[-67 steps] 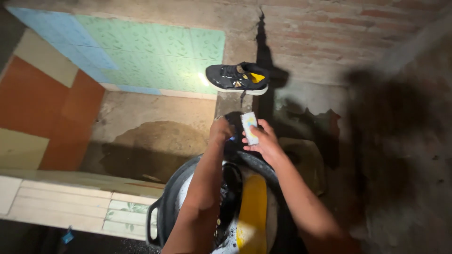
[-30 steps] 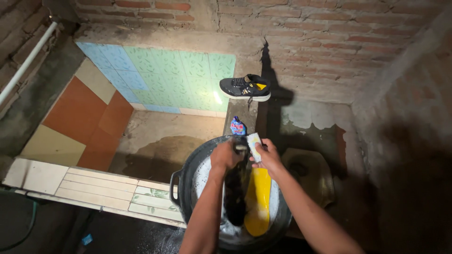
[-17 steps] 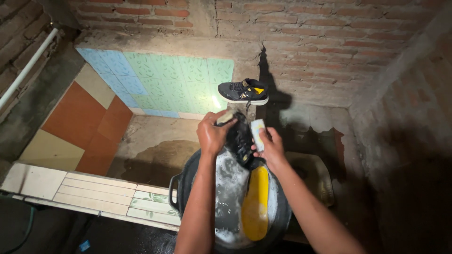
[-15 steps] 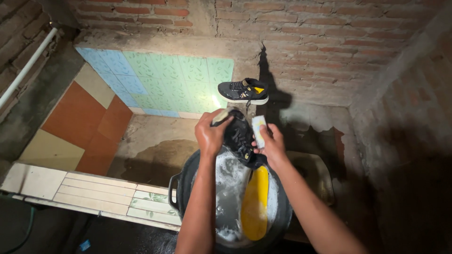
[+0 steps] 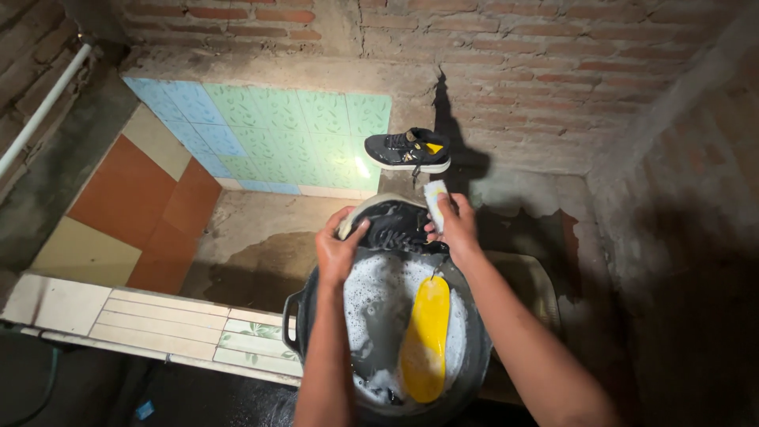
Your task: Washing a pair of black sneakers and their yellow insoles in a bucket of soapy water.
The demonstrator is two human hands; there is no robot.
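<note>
Black and sudsy, the basin (image 5: 294, 310) is sitting near us, a yellow insole (image 5: 424, 338) floating inside. Over its far rim we are gripping a black shoe (image 5: 395, 227) with our left hand (image 5: 337, 251), our right hand (image 5: 456, 227) closing around a pale brush (image 5: 435, 203).

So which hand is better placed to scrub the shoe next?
Probably the right hand: it holds the brush against the black shoe, while the left hand has a grip on the shoe's sole end, steadying it over the soapy basin.
</note>
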